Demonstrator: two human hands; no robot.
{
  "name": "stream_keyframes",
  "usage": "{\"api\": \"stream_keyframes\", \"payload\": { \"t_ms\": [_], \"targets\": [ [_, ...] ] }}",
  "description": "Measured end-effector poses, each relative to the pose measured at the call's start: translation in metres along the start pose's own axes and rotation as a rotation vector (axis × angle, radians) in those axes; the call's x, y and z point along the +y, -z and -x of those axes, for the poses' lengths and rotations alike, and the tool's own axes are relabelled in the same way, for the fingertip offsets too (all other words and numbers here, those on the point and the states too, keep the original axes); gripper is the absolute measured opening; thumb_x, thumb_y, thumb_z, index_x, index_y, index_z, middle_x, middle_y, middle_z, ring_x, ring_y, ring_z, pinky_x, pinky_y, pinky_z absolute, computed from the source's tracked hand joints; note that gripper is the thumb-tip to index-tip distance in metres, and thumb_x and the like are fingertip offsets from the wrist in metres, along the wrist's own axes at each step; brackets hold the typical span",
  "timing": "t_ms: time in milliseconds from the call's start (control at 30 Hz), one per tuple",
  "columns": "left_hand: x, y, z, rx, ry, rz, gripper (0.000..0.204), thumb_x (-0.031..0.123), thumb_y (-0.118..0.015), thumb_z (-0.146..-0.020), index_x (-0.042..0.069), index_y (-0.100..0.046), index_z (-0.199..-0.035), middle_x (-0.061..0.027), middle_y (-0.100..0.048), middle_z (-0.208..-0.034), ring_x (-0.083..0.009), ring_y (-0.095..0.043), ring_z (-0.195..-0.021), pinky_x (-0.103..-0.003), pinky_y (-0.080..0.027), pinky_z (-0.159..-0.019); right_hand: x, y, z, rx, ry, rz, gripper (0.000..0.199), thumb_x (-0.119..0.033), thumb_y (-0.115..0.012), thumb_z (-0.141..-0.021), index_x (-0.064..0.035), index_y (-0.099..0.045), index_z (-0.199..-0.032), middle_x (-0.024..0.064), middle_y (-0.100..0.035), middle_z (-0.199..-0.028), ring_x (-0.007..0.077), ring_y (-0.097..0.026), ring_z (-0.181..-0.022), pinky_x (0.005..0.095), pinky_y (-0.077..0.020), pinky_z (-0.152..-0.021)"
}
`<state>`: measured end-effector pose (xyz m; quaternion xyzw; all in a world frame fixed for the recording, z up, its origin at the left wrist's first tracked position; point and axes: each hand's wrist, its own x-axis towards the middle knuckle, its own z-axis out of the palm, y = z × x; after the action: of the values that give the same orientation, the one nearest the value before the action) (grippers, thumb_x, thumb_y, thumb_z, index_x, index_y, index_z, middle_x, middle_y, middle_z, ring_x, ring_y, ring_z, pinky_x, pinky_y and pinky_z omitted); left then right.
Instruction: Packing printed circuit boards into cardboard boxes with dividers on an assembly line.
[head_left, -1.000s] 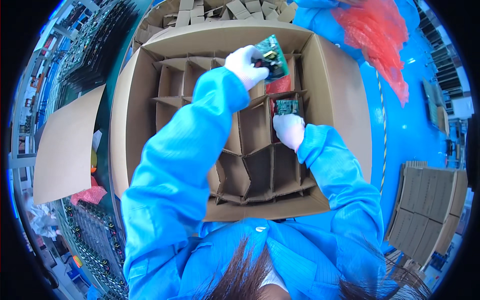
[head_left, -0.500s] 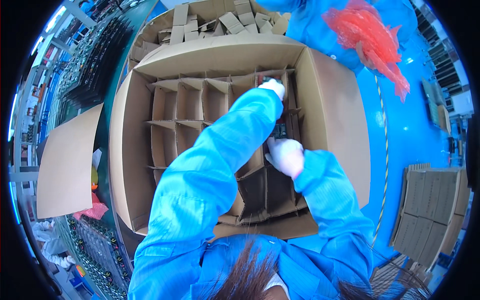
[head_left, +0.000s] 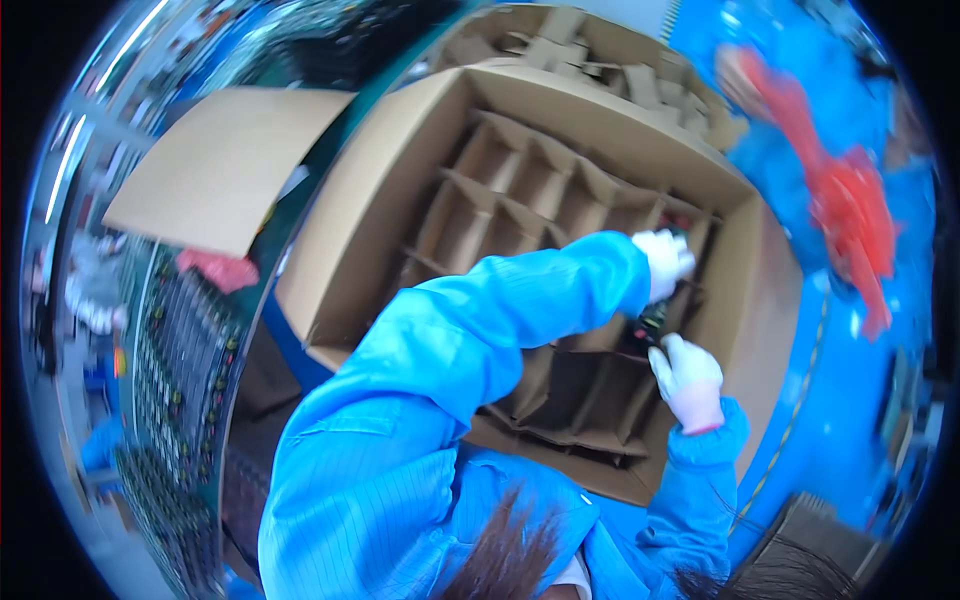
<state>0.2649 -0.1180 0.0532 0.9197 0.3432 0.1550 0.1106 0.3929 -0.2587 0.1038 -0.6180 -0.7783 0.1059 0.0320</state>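
A large cardboard box with a grid of cardboard dividers lies before me. My left hand, in a white glove, is over the right-hand column of cells; its fingers are bent and blurred. Just nearer than it, a dark green circuit board stands in a cell. Farther along that column, a red and green part shows beyond the left hand. My right hand, also gloved, is beside the board's near end with thumb and forefinger apart. Whether it touches the board I cannot tell.
Behind the box stands another carton with folded cardboard pieces. At the right, a co-worker's hand holds red plastic wrap. On the left are a cardboard sheet, pink wrap and rows of circuit boards.
My view has turned, so the box appears tilted. My left hand has come nearer along the right-hand column. The right hand has drawn back slightly. The co-worker's red wrap has swung lower.
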Motion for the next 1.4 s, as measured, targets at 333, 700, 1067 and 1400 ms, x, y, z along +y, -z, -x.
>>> {"api": "stream_keyframes", "payload": {
  "t_ms": [333,700,1067,1400],
  "targets": [
    [-0.040,0.223,0.351,0.590,0.613,-0.175,0.024,0.009,-0.059,-0.076,0.007,-0.060,-0.100,-0.0080,-0.060,-0.093,-0.0270,-0.058,-0.081,-0.033,-0.049,-0.074,-0.130,0.028,-0.030,-0.110,0.560,-0.059,0.021,-0.020,-0.059,-0.076,-0.0032,-0.059,-0.089,0.0150,-0.060,-0.070,0.0347,-0.055,-0.062,0.0400,-0.0429,-0.058],
    [-0.044,0.258,0.795,0.951,1.902,-0.352,0.029,0.020,-0.050,-0.077,0.005,-0.059,-0.100,-0.0125,-0.062,-0.095,-0.0294,-0.061,-0.083,-0.036,-0.048,-0.072,-0.450,0.025,-0.044,-0.113,1.146,-0.304,0.015,-0.001,-0.062,-0.070,0.0006,-0.059,-0.085,0.0111,-0.059,-0.071,0.0244,-0.054,-0.058,0.0302,-0.0440,-0.057],
    [-0.102,0.202,0.966,1.437,2.007,0.128,0.035,0.020,-0.063,-0.075,-0.003,-0.056,-0.101,-0.0166,-0.057,-0.092,-0.0293,-0.059,-0.071,-0.036,-0.051,-0.063,-0.795,-0.093,-0.031,-0.322,1.459,-0.500,0.010,-0.005,-0.058,-0.077,-0.0005,-0.059,-0.085,0.0100,-0.061,-0.070,0.0229,-0.055,-0.057,0.0292,-0.0432,-0.055],
    [-0.071,0.228,0.914,2.567,1.227,0.391,0.043,0.002,-0.059,-0.077,-0.006,-0.042,-0.116,-0.0206,-0.055,-0.094,-0.0213,-0.060,-0.067,-0.026,-0.052,-0.053,-0.946,-0.134,-0.006,-0.393,1.543,-0.505,0.013,-0.013,-0.056,-0.077,-0.0047,-0.061,-0.085,0.0084,-0.060,-0.066,0.0228,-0.055,-0.057,0.0312,-0.0432,-0.055]
  ]
}}
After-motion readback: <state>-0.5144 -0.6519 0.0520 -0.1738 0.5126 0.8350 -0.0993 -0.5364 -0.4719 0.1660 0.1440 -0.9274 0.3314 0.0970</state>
